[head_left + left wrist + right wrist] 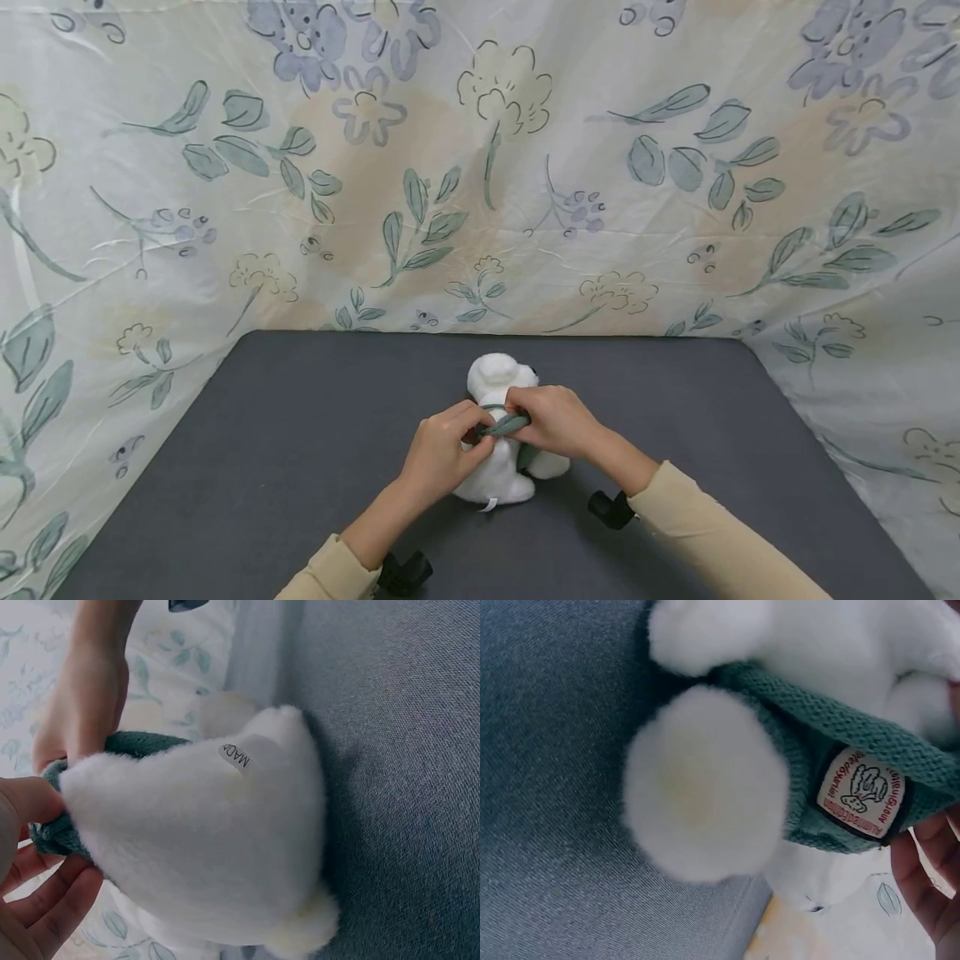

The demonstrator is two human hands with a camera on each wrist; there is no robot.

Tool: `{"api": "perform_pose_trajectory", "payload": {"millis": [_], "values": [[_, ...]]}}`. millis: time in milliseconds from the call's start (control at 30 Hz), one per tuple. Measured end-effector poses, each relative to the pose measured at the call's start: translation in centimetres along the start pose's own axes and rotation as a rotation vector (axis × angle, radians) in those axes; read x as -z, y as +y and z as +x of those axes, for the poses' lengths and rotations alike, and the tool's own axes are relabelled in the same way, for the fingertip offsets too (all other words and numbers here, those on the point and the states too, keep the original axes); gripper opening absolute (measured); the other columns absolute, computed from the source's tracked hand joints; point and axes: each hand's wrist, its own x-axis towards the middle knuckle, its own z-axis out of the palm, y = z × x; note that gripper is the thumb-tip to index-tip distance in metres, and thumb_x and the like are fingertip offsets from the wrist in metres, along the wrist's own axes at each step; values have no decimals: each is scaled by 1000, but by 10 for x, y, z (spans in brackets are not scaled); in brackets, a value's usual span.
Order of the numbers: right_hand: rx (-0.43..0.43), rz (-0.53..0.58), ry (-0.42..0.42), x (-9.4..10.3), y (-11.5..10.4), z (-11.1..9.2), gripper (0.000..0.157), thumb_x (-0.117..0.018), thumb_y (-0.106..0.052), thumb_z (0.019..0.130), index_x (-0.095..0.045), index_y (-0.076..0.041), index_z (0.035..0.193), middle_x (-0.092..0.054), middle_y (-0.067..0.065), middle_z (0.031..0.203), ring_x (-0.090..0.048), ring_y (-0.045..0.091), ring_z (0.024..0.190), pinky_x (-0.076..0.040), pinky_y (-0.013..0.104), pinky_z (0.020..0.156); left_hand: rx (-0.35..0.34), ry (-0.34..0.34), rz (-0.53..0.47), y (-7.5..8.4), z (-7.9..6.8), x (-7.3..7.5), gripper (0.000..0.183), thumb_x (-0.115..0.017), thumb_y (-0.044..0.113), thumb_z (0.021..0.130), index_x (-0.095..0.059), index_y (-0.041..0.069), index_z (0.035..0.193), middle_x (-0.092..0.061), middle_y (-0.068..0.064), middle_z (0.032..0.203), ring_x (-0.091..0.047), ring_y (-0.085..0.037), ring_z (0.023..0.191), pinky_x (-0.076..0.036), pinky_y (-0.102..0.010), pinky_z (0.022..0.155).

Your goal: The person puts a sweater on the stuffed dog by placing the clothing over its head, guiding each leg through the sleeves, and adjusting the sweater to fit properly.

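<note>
A white plush animal [491,375] sits upright on the table, its head turned toward the right. Around its neck and side is a green knitted garment [512,425], which bears a sewn patch [861,793] with a printed figure and lettering. My left hand [446,450] pinches the knit at the toy's back, thumb and fingertips on either side of it. From the right, my right hand [558,421] grips the same strip of knit close by, its fingers [919,889] at the garment's edge. The left wrist view shows a small printed tag [236,757] on the white fur.
The toy stands on a dark grey cloth-covered table [300,433]. Behind and beside it hangs a pale floral curtain [420,192]. Black wrist cameras, one of them the right-hand camera [611,510], sit at the cream sleeves [720,533].
</note>
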Motion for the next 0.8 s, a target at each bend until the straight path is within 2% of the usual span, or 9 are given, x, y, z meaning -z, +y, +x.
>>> {"api": "perform_pose_trajectory", "payload": {"millis": [133,433,567,800], "values": [[-2,-1,31,-3,-2,0,23,-76,-22,76,-53,-21,78,-49,-13,65,-38,-2,51,-34,15,49,10,-14,0,-1,-1,2,12,-70,8,77,-63,17,83,-59,6,79,-55,-2,59,-44,-13,54],[64,152,-53,0,0,-3,25,-70,-16,82,-50,-19,97,-49,-10,82,-42,3,67,-38,18,59,84,-27,-42,-2,-1,5,12,-72,8,77,-65,13,84,-62,2,80,-59,-6,61,-50,-22,55],[83,122,-33,-2,0,-3,28,-70,-15,81,-51,-17,100,-50,-8,85,-42,4,69,-38,19,60,104,-25,-58,-3,-1,6,14,-74,9,76,-64,13,85,-62,3,80,-59,-5,61,-50,-21,55],[-11,46,72,-8,-4,-2,23,-72,-13,79,-52,-19,88,-48,-11,76,-41,3,63,-36,18,55,95,-30,-61,-3,-1,5,15,-75,10,75,-63,15,84,-60,4,80,-59,-4,62,-49,-18,56]]}}
